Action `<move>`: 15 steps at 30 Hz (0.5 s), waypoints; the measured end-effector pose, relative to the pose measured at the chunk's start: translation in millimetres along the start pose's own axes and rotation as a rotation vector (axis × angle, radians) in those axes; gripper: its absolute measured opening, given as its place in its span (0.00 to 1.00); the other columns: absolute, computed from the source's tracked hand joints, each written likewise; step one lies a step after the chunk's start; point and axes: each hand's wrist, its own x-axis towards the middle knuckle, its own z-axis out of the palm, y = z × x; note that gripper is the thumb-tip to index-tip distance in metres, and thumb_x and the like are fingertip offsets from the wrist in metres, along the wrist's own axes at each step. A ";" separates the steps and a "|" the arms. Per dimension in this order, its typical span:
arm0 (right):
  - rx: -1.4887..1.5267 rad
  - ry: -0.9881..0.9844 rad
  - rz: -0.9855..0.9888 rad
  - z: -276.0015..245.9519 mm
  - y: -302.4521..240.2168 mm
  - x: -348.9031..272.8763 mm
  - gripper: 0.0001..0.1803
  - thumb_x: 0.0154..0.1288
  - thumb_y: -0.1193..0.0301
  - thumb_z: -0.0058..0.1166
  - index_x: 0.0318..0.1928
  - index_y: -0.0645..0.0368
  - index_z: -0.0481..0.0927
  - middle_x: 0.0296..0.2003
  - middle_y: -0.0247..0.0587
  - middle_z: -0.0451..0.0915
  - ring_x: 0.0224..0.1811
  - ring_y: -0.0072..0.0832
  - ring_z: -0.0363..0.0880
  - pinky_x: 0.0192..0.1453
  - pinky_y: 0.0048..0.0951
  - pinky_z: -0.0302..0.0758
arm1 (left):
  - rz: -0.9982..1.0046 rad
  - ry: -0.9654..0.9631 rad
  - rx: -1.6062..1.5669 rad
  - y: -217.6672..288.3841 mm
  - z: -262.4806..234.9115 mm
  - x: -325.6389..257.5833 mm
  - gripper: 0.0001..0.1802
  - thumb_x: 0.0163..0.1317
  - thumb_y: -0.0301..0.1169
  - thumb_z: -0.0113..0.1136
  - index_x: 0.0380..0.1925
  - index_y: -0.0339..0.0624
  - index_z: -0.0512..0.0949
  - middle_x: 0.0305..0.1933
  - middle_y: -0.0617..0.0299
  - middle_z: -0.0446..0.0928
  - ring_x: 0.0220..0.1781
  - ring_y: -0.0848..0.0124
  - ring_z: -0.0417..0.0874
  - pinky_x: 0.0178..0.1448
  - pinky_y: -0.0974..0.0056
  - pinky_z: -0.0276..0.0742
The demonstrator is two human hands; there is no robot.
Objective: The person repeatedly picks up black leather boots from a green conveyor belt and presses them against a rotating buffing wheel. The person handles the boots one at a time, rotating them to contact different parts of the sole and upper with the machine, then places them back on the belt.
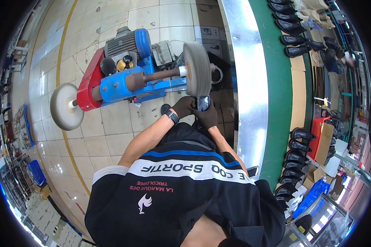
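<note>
Both of my hands wear dark brown gloves and meet just below a grey buffing wheel (197, 69). Between them is what looks like a black shoe (203, 103), its glossy end facing up against or very near the wheel's lower rim; I cannot tell whether they touch. My left hand (184, 107) closes on the shoe's left side. From the right and below, my right hand (207, 117) wraps round it. The gloves hide most of the shoe. The wheel sits on the right end of the shaft of a blue and red buffing machine (119, 87).
A second, pale wheel (66, 107) is at the machine's left end, with a grey motor (125, 43) behind. Along my right runs a shiny metal ledge (249, 82) beside a green surface (276, 99). Several black shoes (294, 164) stand in rows beyond it.
</note>
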 end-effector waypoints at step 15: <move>0.049 0.356 -0.072 -62.4 15.7 -14.3 0.45 0.41 0.62 0.70 0.63 0.55 0.68 0.47 0.55 0.81 0.49 0.47 0.82 0.53 0.40 0.78 | -0.557 -0.307 -0.958 30.5 -33.3 -11.2 0.27 0.66 0.28 0.51 0.66 0.40 0.65 0.63 0.59 0.74 0.59 0.65 0.79 0.51 0.65 0.78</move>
